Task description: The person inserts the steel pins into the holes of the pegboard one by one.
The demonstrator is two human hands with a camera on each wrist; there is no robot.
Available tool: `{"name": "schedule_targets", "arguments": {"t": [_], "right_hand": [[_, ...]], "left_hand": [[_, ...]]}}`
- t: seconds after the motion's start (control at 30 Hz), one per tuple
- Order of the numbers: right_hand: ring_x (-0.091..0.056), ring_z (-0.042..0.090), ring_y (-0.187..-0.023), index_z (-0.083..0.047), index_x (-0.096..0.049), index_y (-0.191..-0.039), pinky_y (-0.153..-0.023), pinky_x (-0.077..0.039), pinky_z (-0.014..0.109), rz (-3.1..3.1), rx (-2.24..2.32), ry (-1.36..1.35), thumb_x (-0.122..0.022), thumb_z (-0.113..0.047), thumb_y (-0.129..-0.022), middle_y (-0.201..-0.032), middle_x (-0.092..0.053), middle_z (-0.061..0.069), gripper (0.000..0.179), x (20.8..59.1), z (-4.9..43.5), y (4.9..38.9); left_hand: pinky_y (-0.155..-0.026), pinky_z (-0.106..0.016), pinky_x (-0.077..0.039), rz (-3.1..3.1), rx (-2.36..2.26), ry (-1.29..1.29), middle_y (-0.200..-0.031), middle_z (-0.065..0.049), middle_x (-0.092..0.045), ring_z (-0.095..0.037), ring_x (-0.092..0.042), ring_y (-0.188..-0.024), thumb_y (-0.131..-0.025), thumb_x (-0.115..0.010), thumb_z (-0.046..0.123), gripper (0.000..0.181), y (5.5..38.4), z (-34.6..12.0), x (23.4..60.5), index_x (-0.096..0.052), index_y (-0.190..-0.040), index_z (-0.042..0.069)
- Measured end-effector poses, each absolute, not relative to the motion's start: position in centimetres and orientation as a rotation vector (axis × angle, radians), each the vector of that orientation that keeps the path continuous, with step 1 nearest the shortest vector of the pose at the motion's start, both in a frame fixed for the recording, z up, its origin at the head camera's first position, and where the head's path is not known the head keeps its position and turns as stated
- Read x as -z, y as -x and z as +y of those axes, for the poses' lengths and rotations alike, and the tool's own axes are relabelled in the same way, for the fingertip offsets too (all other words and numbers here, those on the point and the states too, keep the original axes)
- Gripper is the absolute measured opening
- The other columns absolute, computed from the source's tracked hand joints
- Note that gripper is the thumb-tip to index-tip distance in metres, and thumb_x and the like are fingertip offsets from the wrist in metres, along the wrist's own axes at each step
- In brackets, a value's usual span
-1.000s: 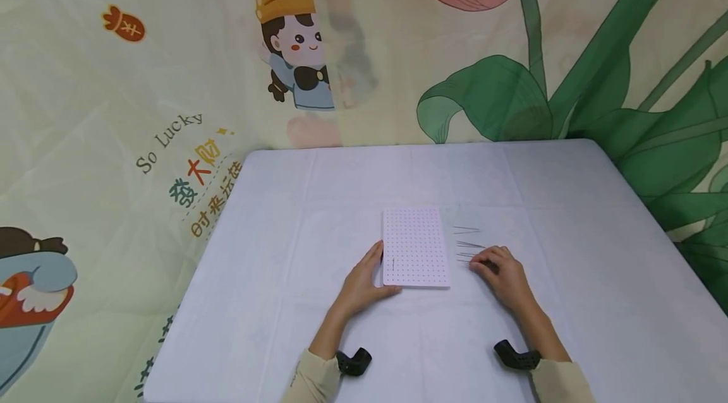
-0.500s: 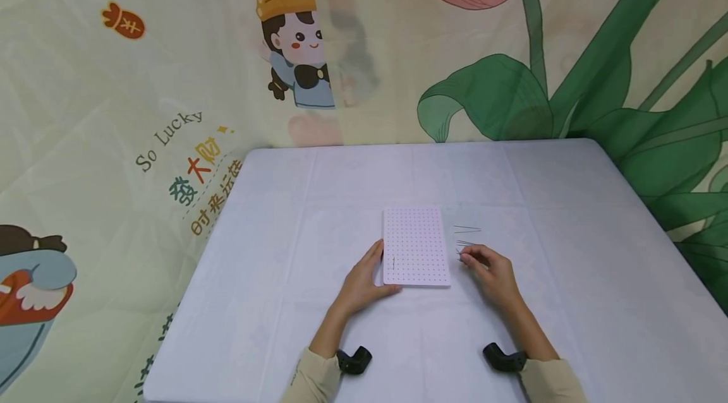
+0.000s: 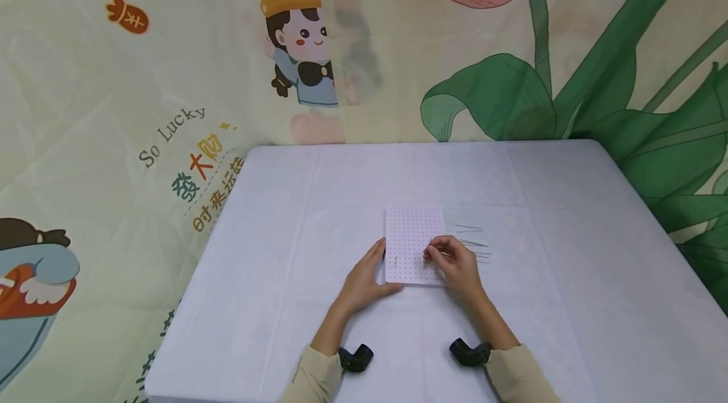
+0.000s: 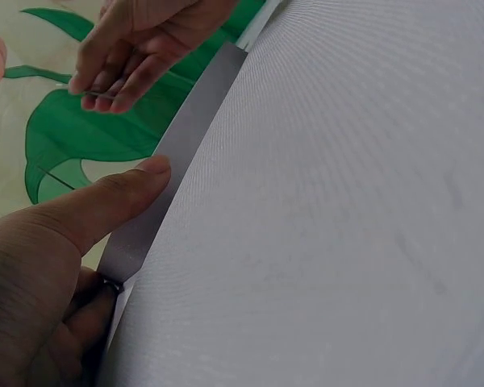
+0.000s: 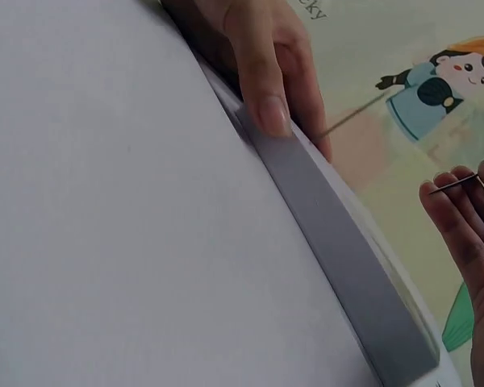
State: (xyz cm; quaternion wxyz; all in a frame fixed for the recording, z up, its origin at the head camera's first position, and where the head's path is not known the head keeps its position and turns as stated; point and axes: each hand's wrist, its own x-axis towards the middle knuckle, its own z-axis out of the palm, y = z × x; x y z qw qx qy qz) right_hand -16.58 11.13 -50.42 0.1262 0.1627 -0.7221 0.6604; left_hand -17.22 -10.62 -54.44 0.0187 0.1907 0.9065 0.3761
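- Head view: white board (image 3: 409, 223), dotted in neat rows, below and right of the frame's centre; thin dark pin (image 3: 395, 262) at its lower left.
- Left hand (image 3: 359, 282): thumb and fingers spread wide, touching the board's edges.
- Right hand (image 3: 459, 266): fingertips pinching another pin (image 5: 454, 185).

Head view: table (image 3: 318, 201) is lit evenly and softly from far edge to near edge; shadows around left hand (image 3: 357, 288) and right hand (image 3: 459, 264) are kept faint. Loose rods (image 3: 474, 243) between board (image 3: 412, 226) and table's right edge are barely resolved. Wrist views: dimmer, greyer; board's near side is left in shade in both. Left one: tabletop weave is rendered as fanning ripples. Right one: held rod (image 5: 453, 185) is caught fairly crisp, standing rod (image 5: 353, 114) is softened. Light source can't be placed.
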Motion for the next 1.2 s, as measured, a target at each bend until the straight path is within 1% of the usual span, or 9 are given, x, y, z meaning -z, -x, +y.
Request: {"name": "schedule_targets", "arguments": {"t": [0.07,0.23,0.47,0.63,0.8,0.97,1.2], "right_hand": [[-0.063,0.027,-0.074,0.013,-0.055,-0.093,-0.066,-0.055,0.025,-2.106,-1.937,-0.480,-0.059,0.012,-0.083,-0.082,-0.061,0.023,0.010,49.9,10.1,16.6],[-0.064,0.032,-0.078,0.013,-0.055,-0.093,-0.067,-0.054,0.023,-2.142,-1.973,-0.469,-0.061,0.008,-0.083,-0.085,-0.061,0.022,0.012,50.1,8.2,17.1],[-0.064,0.036,-0.081,0.013,-0.056,-0.092,-0.071,-0.055,0.026,-2.193,-1.942,-0.513,-0.063,0.009,-0.081,-0.086,-0.063,0.021,0.013,50.3,7.0,17.5],[-0.063,0.036,-0.082,0.014,-0.054,-0.092,-0.072,-0.055,0.030,-2.208,-1.888,-0.604,-0.063,0.012,-0.080,-0.087,-0.062,0.022,0.015,50.1,6.8,17.4],[-0.063,0.034,-0.084,0.012,-0.054,-0.092,-0.073,-0.054,0.030,-2.223,-1.805,-0.697,-0.063,0.012,-0.080,-0.088,-0.061,0.021,0.015,50.0,6.7,17.5],[-0.063,0.035,-0.085,0.011,-0.054,-0.093,-0.072,-0.055,0.031,-2.230,-1.773,-0.708,-0.063,0.012,-0.080,-0.089,-0.061,0.022,0.016,50.0,6.7,17.5],[-0.063,0.035,-0.087,0.011,-0.054,-0.094,-0.074,-0.054,0.030,-2.240,-1.771,-0.735,-0.062,0.011,-0.081,-0.090,-0.062,0.022,0.016,50.0,6.8,17.4]], "left_hand": [[-0.107,-0.039,-0.027,2.821,-1.171,-0.607,-0.151,-0.006,-0.023,-0.023,-0.026,-0.135,-0.070,-0.076,0.049,0.104,17.2,-10.6,54.4,-0.022,-0.146,0.003],[-0.107,-0.040,-0.028,2.820,-1.167,-0.611,-0.151,-0.006,-0.023,-0.023,-0.026,-0.135,-0.070,-0.075,0.049,0.103,17.2,-10.6,54.3,-0.022,-0.146,0.004],[-0.105,-0.042,-0.030,2.824,-1.184,-0.619,-0.151,-0.007,-0.024,-0.025,-0.028,-0.134,-0.071,-0.075,0.048,0.102,17.1,-10.8,54.4,-0.023,-0.146,0.003],[-0.106,-0.040,-0.029,2.818,-1.186,-0.610,-0.151,-0.005,-0.023,-0.023,-0.026,-0.134,-0.071,-0.075,0.049,0.102,17.1,-10.8,54.3,-0.023,-0.146,0.004],[-0.106,-0.040,-0.029,2.817,-1.183,-0.608,-0.151,-0.005,-0.023,-0.022,-0.026,-0.135,-0.071,-0.075,0.050,0.102,17.2,-10.7,54.2,-0.023,-0.146,0.005],[-0.106,-0.041,-0.030,2.816,-1.181,-0.608,-0.151,-0.005,-0.023,-0.022,-0.026,-0.135,-0.071,-0.075,0.050,0.102,17.2,-10.7,54.3,-0.022,-0.146,0.005],[-0.104,-0.043,-0.032,2.846,-1.178,-0.640,-0.150,-0.009,-0.026,-0.026,-0.030,-0.133,-0.070,-0.075,0.048,0.102,17.2,-10.7,54.5,-0.024,-0.145,0.001]]}}
